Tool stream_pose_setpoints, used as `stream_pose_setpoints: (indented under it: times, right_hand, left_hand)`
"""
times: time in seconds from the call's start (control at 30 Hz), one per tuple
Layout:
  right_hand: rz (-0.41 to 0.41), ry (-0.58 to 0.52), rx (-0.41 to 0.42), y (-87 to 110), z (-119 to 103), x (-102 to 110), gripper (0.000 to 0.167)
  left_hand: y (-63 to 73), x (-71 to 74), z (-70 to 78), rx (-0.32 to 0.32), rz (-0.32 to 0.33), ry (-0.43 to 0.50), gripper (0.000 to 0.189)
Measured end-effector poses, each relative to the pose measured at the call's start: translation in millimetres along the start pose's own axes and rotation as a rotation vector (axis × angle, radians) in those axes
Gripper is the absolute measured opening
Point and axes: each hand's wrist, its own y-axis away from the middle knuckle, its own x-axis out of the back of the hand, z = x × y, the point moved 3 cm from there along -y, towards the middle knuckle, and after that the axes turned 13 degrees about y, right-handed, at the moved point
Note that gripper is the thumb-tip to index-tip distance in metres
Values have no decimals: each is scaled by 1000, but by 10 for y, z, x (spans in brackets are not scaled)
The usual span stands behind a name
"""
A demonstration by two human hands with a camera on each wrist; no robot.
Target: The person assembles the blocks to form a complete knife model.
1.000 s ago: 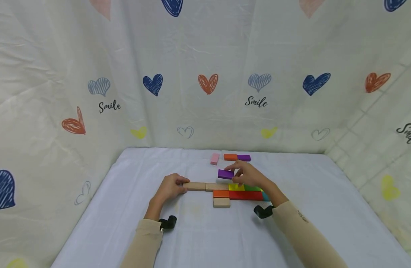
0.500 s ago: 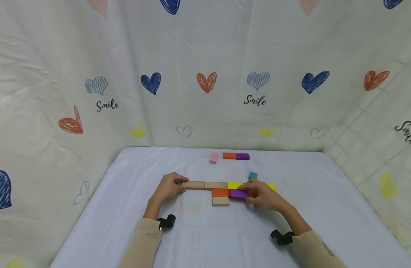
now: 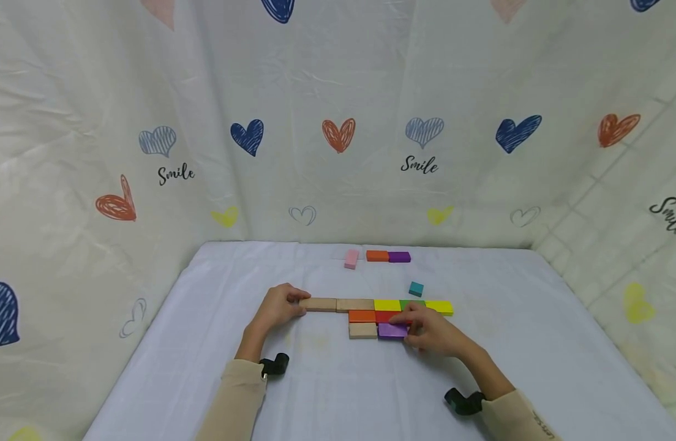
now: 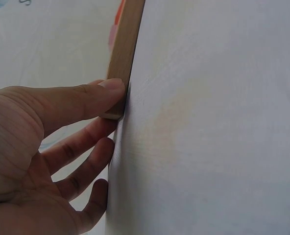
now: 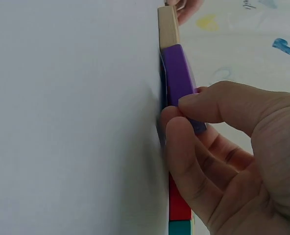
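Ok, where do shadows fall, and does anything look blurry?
Head view: a faint shadow below the right hand; right wrist view: a broad, soft-edged shadow on the white cloth beside that hand; left wrist view: the backdrop behind the left hand looks soft.

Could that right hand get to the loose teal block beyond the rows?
Probably yes: the teal block lies loose, with only low blocks between it and the right hand. But that hand is pinching a purple block, which it would likely have to release first.
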Motion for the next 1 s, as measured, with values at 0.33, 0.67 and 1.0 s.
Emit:
stream_pose_setpoints:
  times: [0.33, 0.67, 1.0]
  right_hand:
    - [12, 100, -52, -45, -40, 34, 38]
    - [50, 125, -31, -32, -48, 45, 30]
    - [75, 158, -34, -59, -24, 29, 27]
  left_hand:
    - [0, -2, 9, 1, -2, 10, 32]
    - [6, 2, 14, 0, -3, 1, 32]
    - [3, 6, 18, 7, 2, 8, 32]
